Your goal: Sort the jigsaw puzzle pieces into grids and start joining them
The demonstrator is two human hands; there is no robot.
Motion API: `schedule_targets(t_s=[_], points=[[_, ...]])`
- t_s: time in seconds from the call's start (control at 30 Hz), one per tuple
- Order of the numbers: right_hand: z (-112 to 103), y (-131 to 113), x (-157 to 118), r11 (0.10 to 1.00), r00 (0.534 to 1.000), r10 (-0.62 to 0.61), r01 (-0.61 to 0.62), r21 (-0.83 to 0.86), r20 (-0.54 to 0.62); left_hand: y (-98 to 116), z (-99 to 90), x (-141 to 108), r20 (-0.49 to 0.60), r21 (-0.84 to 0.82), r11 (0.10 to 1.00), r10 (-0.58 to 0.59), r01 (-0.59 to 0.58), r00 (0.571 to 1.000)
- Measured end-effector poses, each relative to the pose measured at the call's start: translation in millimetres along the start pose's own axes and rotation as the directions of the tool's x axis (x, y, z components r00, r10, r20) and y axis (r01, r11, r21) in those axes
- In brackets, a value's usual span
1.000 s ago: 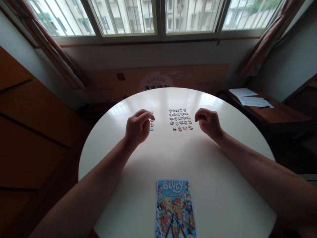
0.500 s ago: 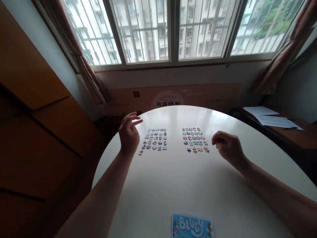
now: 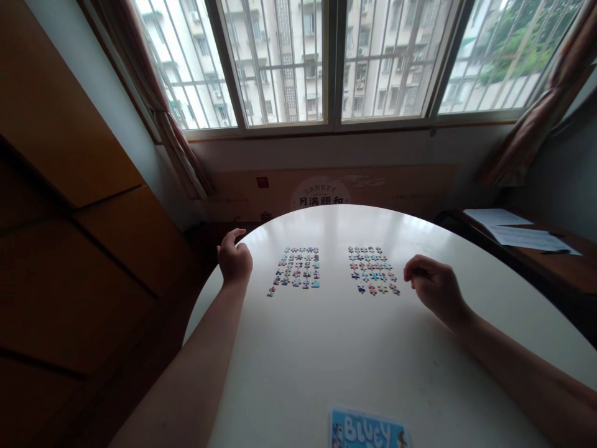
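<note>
On the white table, loose jigsaw pieces lie picture side up in two blocks of rows: a left block of puzzle pieces (image 3: 298, 266) and a right block of puzzle pieces (image 3: 372, 269). My left hand (image 3: 234, 256) is left of the left block, near the table edge, its fingers bent, with a gap between forefinger and thumb and nothing visible in it. Just right of the right block, my right hand (image 3: 433, 283) is curled into a loose fist at the table, with no object showing. Neither hand touches a piece. One puzzle piece (image 3: 271, 291) sits apart at the near left corner.
A blue Bluey picture card or packet (image 3: 368, 429) lies at the near edge of the round white table (image 3: 326, 354), cut off by the frame. Papers (image 3: 527, 238) and a pen rest on a brown side table at right. Wooden cabinets (image 3: 107, 267) stand at left.
My left hand has moved left, away from the left block, and its spread fingers have curled in. My right hand stays beside the right block. The view has shifted slightly.
</note>
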State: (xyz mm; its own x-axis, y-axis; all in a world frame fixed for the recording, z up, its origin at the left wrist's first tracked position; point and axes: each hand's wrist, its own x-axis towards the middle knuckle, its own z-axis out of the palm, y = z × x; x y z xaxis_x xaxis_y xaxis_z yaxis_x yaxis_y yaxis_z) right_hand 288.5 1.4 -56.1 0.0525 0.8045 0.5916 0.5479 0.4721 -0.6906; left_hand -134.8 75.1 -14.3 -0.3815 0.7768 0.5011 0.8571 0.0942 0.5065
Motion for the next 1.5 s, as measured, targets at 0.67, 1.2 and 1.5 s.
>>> schedule_targets(t_s=[0.67, 1.2, 1.5], points=[[4, 1, 1, 0.999, 0.999, 0.026, -0.025, 0.046, -0.026, -29, 28.9, 14, 0.274, 0.394, 0.916, -0.190, 0.070, 0.943], [3, 7, 0, 0.997, 0.998, 0.063, -0.061, 0.040, -0.032, -42, 20.1, 13, 0.247, 0.428, 0.902, -0.060, -0.053, 0.967], [4, 6, 1, 0.996, 0.995, 0.083, -0.082, 0.027, -0.047, -39, 18.6, 5, -0.007, 0.371, 0.928, -0.045, 0.044, 0.999]])
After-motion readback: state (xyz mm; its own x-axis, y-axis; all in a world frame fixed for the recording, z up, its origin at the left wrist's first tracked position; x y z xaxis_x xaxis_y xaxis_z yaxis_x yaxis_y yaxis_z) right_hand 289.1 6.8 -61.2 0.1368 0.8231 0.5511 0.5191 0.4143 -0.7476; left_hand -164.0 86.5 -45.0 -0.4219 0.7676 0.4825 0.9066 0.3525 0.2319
